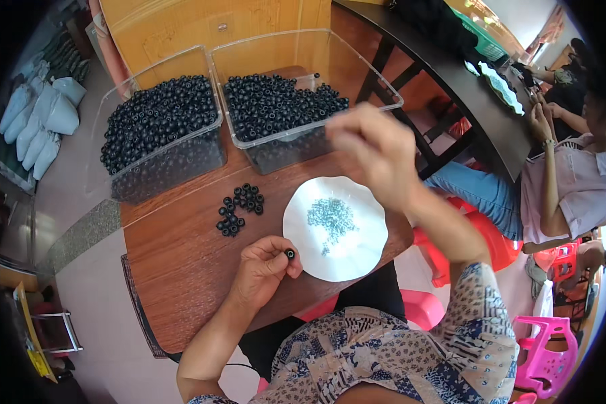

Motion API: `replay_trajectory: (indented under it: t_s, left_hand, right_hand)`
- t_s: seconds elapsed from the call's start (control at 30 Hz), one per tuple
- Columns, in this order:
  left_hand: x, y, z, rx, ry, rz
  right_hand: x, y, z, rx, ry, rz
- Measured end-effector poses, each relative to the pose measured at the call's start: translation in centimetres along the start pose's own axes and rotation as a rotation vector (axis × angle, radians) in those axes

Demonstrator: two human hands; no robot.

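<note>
Your head camera looks steeply down from close above the wooden table, facing its far edge; fisheye bending curves the rim, your forearms entering from below.

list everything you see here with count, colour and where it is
clear plastic bins: two, full of black beads, far side of table
loose black beads: small cluster, between bins and plate
white plate: one, wavy rim, near edge of table
small silvery parts: a heap, on plate
wooden table: one, brown
pink plastic stools: lower right
other people: seated right
left hand: pinching a black bead
right hand: raised over plate, blurred
</note>
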State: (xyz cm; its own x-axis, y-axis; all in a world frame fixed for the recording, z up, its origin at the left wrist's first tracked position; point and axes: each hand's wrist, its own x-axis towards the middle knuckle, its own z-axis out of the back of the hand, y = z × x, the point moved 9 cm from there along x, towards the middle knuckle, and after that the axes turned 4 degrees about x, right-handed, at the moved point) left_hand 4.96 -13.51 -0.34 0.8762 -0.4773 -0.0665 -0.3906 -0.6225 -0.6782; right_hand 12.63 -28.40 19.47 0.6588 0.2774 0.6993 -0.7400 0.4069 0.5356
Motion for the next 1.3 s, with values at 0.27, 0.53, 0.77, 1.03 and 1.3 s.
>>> replay_trajectory:
  t_s: [0.27,0.53,0.77,1.03,1.3]
  left_hand:
    - [-0.1,1.0,0.6,-0.028,0.191,0.096]
    - [0.5,1.0,0.7,-0.088,0.141,0.192]
    - [0.4,1.2,0.8,-0.165,0.170,0.279]
    - [0.5,1.4,0.7,-0.159,0.182,0.280]
    - [0.4,1.5,1.0,-0.149,0.152,0.277]
  right_hand:
    - [11.2,-21.4,-6.2,-0.074,0.310,-0.452]
    - [12.9,-32.2,-13.8,-0.522,0.746,-0.350]
    - [12.3,-35.8,-14.7,-0.509,0.826,-0.388]
    - [11.9,-35.5,-12.1,-0.560,0.913,-0.571]
    - [11.5,-32.7,-13.1,-0.447,0.693,-0.333]
